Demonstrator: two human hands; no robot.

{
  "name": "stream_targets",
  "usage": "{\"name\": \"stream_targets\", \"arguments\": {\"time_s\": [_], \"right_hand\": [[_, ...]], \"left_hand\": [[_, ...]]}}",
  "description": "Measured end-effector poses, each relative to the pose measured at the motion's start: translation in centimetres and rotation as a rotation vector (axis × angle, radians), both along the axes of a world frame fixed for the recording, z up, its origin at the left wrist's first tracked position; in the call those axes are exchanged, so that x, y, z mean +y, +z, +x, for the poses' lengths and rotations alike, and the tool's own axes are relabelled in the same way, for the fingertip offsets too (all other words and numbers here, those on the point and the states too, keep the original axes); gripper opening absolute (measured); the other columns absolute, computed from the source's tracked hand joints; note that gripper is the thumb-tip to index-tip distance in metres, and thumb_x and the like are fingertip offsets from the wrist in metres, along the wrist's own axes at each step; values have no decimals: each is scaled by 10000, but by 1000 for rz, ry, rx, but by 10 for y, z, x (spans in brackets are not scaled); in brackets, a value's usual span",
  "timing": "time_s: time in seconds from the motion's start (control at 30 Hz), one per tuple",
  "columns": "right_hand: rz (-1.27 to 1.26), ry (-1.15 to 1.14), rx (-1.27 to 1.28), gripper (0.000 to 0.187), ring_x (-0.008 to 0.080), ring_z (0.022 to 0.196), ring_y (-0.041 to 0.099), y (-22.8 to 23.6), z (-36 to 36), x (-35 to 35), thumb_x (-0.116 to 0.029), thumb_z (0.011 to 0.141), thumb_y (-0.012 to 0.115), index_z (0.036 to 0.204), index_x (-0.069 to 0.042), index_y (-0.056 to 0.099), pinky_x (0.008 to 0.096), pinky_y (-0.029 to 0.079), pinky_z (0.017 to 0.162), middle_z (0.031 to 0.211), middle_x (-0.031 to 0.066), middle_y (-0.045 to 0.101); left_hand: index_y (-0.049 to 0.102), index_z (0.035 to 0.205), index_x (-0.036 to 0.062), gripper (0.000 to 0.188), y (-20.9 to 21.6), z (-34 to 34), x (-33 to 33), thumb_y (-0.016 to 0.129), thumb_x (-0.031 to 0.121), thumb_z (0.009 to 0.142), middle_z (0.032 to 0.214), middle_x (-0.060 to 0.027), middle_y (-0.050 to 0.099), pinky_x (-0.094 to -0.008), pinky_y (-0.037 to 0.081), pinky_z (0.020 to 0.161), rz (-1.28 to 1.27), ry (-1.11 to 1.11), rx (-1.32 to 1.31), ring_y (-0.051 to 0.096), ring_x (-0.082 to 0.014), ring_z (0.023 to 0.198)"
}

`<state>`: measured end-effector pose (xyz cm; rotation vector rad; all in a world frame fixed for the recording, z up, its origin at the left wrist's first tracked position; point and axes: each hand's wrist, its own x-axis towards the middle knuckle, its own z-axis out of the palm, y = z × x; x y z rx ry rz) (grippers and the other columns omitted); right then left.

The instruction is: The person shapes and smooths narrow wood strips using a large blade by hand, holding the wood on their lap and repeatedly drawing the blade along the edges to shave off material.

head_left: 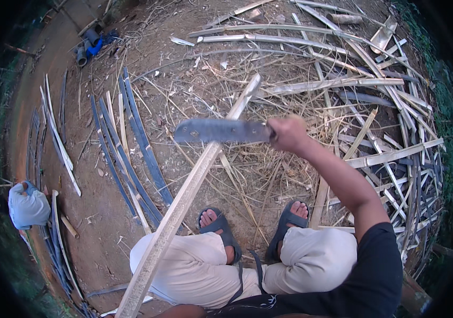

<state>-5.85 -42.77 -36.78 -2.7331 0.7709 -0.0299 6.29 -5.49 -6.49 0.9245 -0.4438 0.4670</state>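
Observation:
My right hand (288,133) is closed round the handle of a machete (218,130), whose broad dark blade points left and looks slightly blurred. Under the blade runs a long, pale split-bamboo strip (176,212), slanting from the lower left edge, over my left thigh, up to the middle of the view. The blade crosses in front of the strip; whether they touch I cannot tell. A little skin of my left arm shows at the bottom edge, but my left hand is out of view.
My sandalled feet (217,228) rest on the dirt ground. Thin shavings (269,175) lie ahead of them. Bamboo strips (396,153) are heaped at the right, and dark-sided strips (141,132) lie at the left. Far left, a person in a pale top (29,208) bends beside more strips.

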Motion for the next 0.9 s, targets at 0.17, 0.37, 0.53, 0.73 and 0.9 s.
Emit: {"name": "stream_targets", "arguments": {"time_s": [0.17, 0.37, 0.53, 0.73, 0.9], "right_hand": [[257, -512, 212, 212, 374, 908, 707, -62, 12, -111, -144, 814, 643, 963, -3, 696, 475, 568, 801, 970, 229, 712], [157, -329, 93, 225, 392, 904, 697, -50, 0, -56, -132, 794, 638, 990, -40, 698, 484, 562, 822, 936, 228, 705], [277, -555, 293, 284, 374, 1032, 684, -73, -2, -115, -146, 842, 635, 1096, -27, 680, 452, 560, 881, 1120, 220, 688], [314, -590, 81, 260, 381, 995, 692, -41, 16, -54, -150, 836, 646, 1048, -1, 676, 468, 563, 859, 1058, 226, 700], [339, -648, -14, 251, 406, 919, 698, -1, -55, 13, -115, 795, 641, 1001, 24, 678, 477, 560, 815, 951, 252, 704]], "left_hand": [[290, 651, 184, 401, 6, -1, -13, 406, 254, 1028, 561, 56, 149, -249, 189, 413, 159, 268, 7, 158, -89, 426], [289, 637, 181, 394, 2, 1, -9, 431, 239, 1000, 554, 52, 165, -255, 184, 410, 162, 320, 11, 154, -92, 415], [288, 620, 173, 390, 4, 5, -2, 386, 220, 994, 526, 42, 190, -269, 174, 415, 257, 283, 74, 152, -98, 408], [294, 628, 187, 392, 39, 16, 69, 361, 234, 1012, 531, 42, 222, -259, 196, 440, 4, -301, -6, 176, -99, 431], [307, 648, 196, 387, 81, 19, 128, 386, 234, 1025, 539, 52, 231, -246, 221, 453, -36, -473, -54, 205, -85, 449]]}}
